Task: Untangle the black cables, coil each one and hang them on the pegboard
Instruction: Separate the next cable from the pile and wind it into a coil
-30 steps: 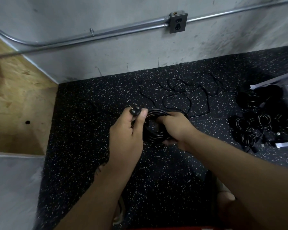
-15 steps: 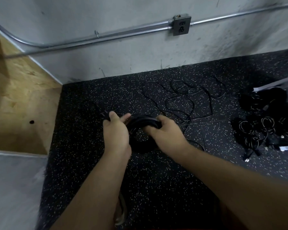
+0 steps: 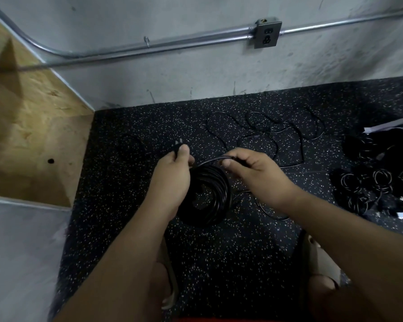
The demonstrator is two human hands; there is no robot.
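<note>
Black cable coil [image 3: 207,196] now hangs between the hands above the floor [image 3: 126,228]; left hand [image 3: 172,175] grips its plug [image 3: 177,146], right hand [image 3: 258,175] has pulled one strand [image 3: 209,160] out and pinches it, probably for wrapping the coil

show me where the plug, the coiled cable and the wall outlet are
plug [image 3: 177,147]: head view, on its black body below the prongs
coiled cable [image 3: 221,191]: head view, on the right arc of the stacked loops
wall outlet [image 3: 267,34]: head view, on the middle of its metal faceplate

No readable text, labels or numbers anywhere.
</note>
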